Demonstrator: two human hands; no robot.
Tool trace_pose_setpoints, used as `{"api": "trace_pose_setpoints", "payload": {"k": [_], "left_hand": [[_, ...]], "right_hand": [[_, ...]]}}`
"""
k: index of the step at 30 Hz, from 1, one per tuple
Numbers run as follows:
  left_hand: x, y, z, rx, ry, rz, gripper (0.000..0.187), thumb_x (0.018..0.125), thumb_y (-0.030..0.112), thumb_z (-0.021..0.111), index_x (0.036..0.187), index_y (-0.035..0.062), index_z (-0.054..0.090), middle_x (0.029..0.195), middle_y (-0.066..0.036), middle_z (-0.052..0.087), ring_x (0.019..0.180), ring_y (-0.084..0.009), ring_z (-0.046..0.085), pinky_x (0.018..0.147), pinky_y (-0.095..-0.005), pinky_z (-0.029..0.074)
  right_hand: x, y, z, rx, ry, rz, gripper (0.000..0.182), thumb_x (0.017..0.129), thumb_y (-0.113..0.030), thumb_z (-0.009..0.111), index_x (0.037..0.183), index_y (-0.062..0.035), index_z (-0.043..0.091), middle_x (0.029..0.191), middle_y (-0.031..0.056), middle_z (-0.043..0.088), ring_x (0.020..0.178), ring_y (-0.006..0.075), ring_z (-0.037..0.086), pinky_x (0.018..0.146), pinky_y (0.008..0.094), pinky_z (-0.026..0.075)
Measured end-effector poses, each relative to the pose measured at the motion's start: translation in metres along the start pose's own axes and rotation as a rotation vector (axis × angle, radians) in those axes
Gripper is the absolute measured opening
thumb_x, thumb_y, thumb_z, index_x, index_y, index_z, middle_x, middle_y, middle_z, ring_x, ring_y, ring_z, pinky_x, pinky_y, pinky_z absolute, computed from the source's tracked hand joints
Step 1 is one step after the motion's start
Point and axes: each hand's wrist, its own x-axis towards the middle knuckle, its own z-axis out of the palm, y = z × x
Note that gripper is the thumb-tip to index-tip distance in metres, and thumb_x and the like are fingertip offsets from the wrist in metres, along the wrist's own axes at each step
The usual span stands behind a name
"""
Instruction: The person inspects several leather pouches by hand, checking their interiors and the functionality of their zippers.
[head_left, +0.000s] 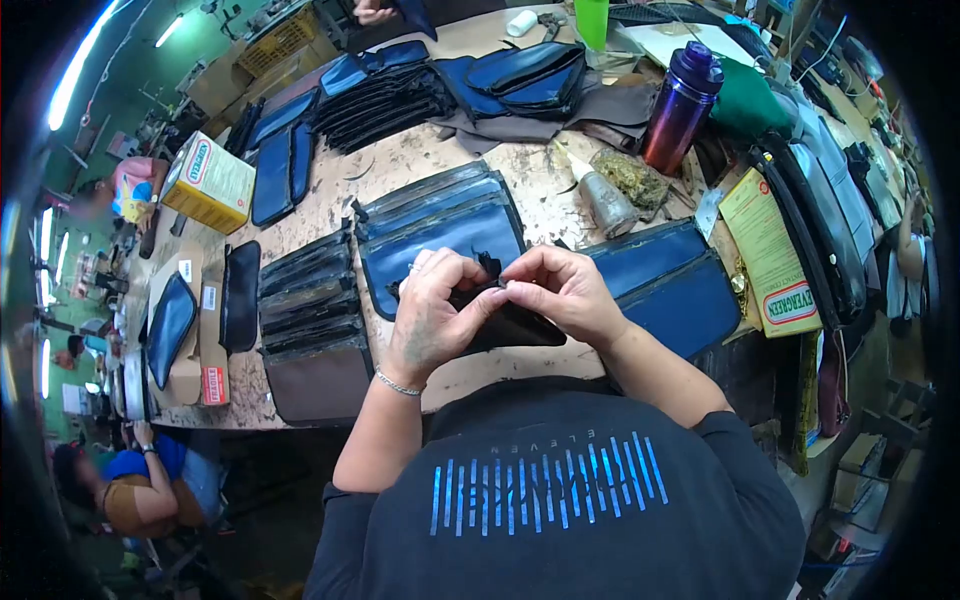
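A green-walled workroom surrounds a worn wooden table [400,168], with two lit tubes at the upper left and two co-workers on the left, one in a pink top [135,182] and one in a blue top [140,462].

Over the table's near edge, the left hand [432,312] and right hand [570,295] nearly meet, fingers of each clamped on one dark piece [487,290]. The left wears one ring and one bracelet [398,384].

One blue panel [445,245] lies just beyond the hands, another [675,285] to their right; one brown panel [318,383] with dark folds lies to their left.

Farther out stand one purple bottle [684,108], one grey cone-tipped container [606,200] and two yellow tins, one on the left [210,183] and one on the right [770,250]. One black stack [378,108] lies toward the back, near one green cup [591,22] and one white container [521,23].
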Motion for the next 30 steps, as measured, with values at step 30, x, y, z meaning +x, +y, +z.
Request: {"api": "trace_pose_setpoints", "payload": {"k": [30], "left_hand": [[-0.018, -0.01, 0.0, -0.212, 0.094, -0.029, 0.021, 0.067, 0.011, 0.071, 0.082, 0.0017, 0.059, 0.076, -0.007, 0.054, 0.075, -0.0213, 0.05, 0.068, -0.0292, 0.041]], "right_hand": [[0.01, -0.011, 0.01, -0.244, 0.026, 0.117, 0.012, 0.084, -0.012, 0.056, 0.082, -0.001, 0.056, 0.072, -0.0007, 0.053, 0.066, 0.006, 0.047, 0.06, 0.0193, 0.039]]}}
